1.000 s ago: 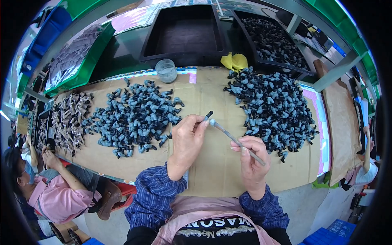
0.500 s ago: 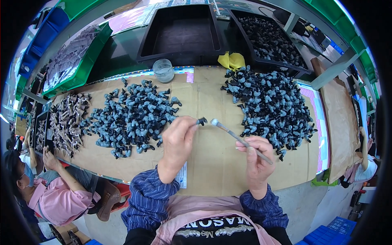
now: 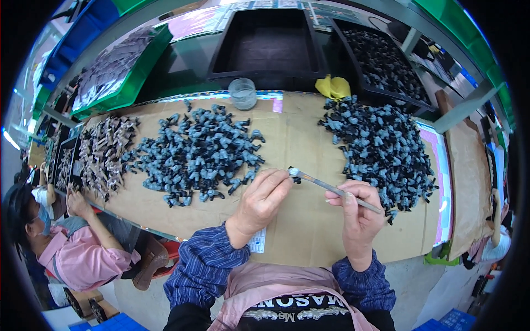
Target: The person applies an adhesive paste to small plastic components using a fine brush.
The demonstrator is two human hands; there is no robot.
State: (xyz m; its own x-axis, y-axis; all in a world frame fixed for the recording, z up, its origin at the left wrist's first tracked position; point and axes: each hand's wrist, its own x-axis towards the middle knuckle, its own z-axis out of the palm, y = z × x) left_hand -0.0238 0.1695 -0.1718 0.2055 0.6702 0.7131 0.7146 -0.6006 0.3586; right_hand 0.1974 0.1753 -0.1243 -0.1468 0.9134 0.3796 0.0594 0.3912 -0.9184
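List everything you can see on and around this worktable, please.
Small moulded parts, left pile: many, blue-grey and black, left of table centre.
Small moulded parts, right pile: many, blue-grey and black, right side.
Pale parts: many, beige-grey, far left of table.
Clear cup: one, back edge of table.
Yellow cloth: one, back edge, right of the cup.
Black trays: two, behind the table; the right one holds dark parts.
Green bin: one, back left, holding grey parts.
Cardboard table cover: one, brown.
Co-worker's pink sleeve: one, lower left.
Thin brush: one, grey, in the right hand.
Left hand: fingers pinch a small dark part at the brush tip.
Right hand: holds the brush.
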